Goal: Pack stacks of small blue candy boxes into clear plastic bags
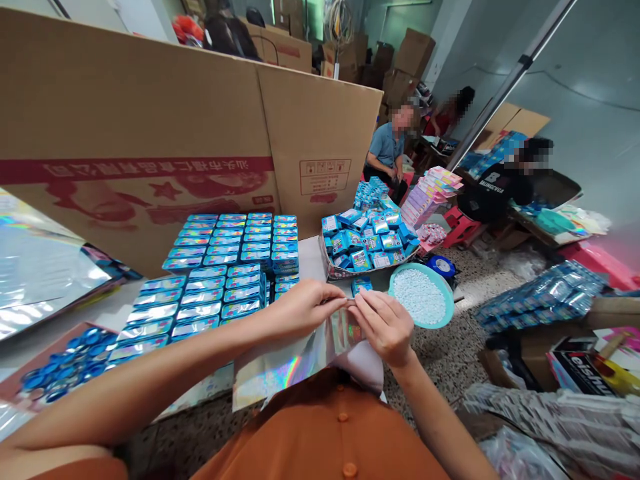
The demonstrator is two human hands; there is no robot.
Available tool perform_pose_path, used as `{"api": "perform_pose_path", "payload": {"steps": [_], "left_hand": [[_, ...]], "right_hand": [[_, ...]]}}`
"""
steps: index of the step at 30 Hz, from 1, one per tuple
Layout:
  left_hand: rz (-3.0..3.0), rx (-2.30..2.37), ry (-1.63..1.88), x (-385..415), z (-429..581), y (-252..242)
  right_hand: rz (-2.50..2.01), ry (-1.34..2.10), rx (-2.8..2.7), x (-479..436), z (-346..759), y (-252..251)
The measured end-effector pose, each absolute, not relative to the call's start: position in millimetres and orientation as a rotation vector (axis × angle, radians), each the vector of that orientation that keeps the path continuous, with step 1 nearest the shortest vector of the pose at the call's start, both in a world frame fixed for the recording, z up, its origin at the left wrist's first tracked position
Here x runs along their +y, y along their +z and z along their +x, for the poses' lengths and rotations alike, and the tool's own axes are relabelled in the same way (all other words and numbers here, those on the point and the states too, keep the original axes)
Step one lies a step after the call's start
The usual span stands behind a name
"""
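My left hand and my right hand meet in front of my body, both closed in a pinch. Their fingertips come together on something thin and small that I cannot make out. Below them a shiny holographic sheet lies across the table edge near my lap. Just beyond my fingers is a small blue box. To the right stands a turquoise bowl full of small white pellets. A carton heaped with small blue boxes sits behind my hands. Left of them, blue tins are stacked in rows.
A pink tray of round blue pieces lies at the left. A large cardboard panel walls off the table's back. Blue wrapped packs and newspapers lie at the right. Several people sit farther back.
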State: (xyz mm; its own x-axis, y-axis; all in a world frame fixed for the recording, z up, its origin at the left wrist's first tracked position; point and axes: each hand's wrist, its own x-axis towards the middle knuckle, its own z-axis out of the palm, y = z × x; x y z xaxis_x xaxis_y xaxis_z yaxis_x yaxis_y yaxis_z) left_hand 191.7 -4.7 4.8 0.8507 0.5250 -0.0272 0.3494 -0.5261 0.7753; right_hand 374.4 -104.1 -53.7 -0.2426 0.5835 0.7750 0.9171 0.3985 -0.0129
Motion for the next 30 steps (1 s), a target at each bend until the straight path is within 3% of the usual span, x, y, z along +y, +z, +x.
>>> {"api": "perform_pose_path", "payload": {"steps": [17,30], "left_hand": [[2.194,0.654,0.266,-5.7,196.6,9.3],[2.187,0.668,0.266,-8.1,204.6,9.4]], "right_hand": [[-1.248,-0.474,-1.882,-102.3,379.8,-54.6],[-1.241,-0.639,-1.844,-100.4,375.0,-54.6]]}}
